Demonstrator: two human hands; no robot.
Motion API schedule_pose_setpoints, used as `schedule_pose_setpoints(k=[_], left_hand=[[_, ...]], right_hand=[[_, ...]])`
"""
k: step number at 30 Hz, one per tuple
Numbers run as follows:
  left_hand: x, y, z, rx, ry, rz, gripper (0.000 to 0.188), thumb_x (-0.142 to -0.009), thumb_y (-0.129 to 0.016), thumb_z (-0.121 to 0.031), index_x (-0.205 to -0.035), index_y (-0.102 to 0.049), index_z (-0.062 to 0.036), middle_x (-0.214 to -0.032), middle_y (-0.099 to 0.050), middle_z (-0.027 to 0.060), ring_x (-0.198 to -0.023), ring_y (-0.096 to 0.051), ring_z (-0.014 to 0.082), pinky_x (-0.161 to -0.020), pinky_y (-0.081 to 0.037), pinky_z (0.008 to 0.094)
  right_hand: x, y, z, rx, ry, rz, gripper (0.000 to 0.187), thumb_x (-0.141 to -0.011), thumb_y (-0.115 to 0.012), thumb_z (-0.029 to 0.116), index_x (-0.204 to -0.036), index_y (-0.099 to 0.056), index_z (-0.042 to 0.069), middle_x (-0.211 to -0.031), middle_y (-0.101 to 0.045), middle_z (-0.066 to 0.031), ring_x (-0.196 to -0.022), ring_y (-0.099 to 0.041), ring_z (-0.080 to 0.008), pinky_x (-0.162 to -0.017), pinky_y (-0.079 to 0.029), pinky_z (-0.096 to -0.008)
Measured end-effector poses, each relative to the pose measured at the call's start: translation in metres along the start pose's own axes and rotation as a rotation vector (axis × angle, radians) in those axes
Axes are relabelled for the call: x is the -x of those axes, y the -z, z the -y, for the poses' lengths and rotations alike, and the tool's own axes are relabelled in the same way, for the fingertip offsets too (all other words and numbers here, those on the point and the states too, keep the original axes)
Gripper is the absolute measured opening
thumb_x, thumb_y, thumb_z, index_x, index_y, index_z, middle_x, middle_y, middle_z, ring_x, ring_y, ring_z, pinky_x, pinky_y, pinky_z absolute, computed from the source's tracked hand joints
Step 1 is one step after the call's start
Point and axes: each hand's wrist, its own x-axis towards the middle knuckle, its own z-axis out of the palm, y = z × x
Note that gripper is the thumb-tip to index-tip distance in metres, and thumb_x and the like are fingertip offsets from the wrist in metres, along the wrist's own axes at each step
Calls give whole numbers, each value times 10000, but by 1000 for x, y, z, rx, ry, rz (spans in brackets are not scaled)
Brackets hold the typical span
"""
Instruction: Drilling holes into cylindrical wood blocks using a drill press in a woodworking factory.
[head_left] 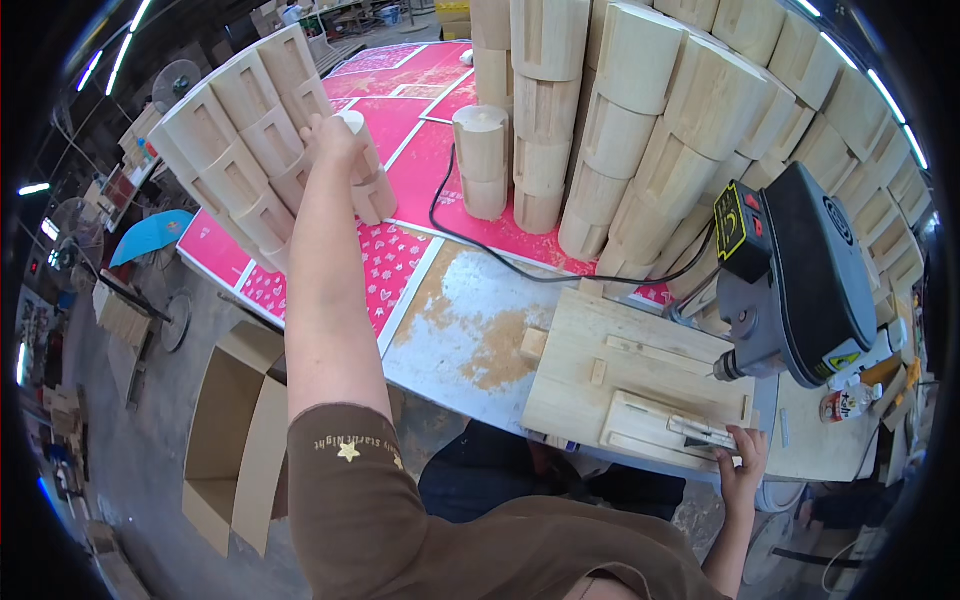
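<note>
My left arm stretches out to the far left, where my left hand (335,145) is closed on a pale wooden block (362,150) with a rounded side. This block sits atop another, close beside a taller stack of slotted blocks (240,135). The palm hides part of the grip. At the front right, my right hand (742,465) has its fingers and thumb bent round the end of a metal clamp (702,432). The clamp lies on a wooden jig board (640,375) with strips fixed to it. Above the board's right side is the chuck (735,366) of a drill press (825,270).
Tall stacks of wooden blocks (625,70) line the back right, with a short stack (482,160) beside them. A black cable (505,262) crosses the pink table covering (420,160). Sawdust (500,350) lies left of the jig. An open cardboard box (228,440) stands on the floor; a bottle (848,402) is far right.
</note>
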Motion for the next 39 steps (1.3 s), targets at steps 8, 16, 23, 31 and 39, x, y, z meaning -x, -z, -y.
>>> schedule_pose_setpoints(k=[8, 16, 23, 31, 39], left_hand=[[-6, -19, -12, -13, 39, 53, 618, -618, -798, -328, -1123, -585, -42, -1141, -519, 187, -1096, -466, 329, -926, -383, 404], [97, -52, -130, 721, -175, -5, 969, -515, -832, -434, -1222, -371, 41, -1163, -461, 243, -1111, -452, 378, -938, -392, 425], [117, -85, -139, 1148, 26, -224, 896, -548, -821, -349, -1209, -360, 41, -1163, -447, 256, -1097, -448, 401, -927, -386, 442], [125, -41, -173, 885, 5, -198, 616, -607, -767, -276, -1087, -517, 19, -1007, -578, 228, -948, -556, 392, -825, -452, 455], [105, -97, -124, 1027, 152, -344, 740, -578, -780, -274, -1150, -443, 53, -1043, -537, 204, -962, -529, 364, -885, -411, 423]], right_hand=[[-3, 1, 3, 22, -49, 33, 396, -580, -708, 39, -960, -597, 45, -841, -547, -99, -822, -488, -291, -736, -390, -385], [-6, -4, 4, 47, -31, 11, 406, -582, -720, 67, -970, -605, 48, -834, -544, -94, -819, -486, -290, -730, -390, -383], [-9, -10, 3, 26, 56, -51, 401, -582, -732, 86, -965, -617, 62, -830, -553, -83, -801, -490, -284, -709, -396, -386], [4, 3, -5, 5, 45, -107, 364, -600, -747, 159, -943, -642, 98, -808, -574, -69, -774, -507, -277, -697, -410, -375], [5, -5, -16, -27, 138, -109, 381, -646, -741, 212, -1002, -630, 135, -838, -560, -57, -809, -514, -269, -721, -422, -377]])
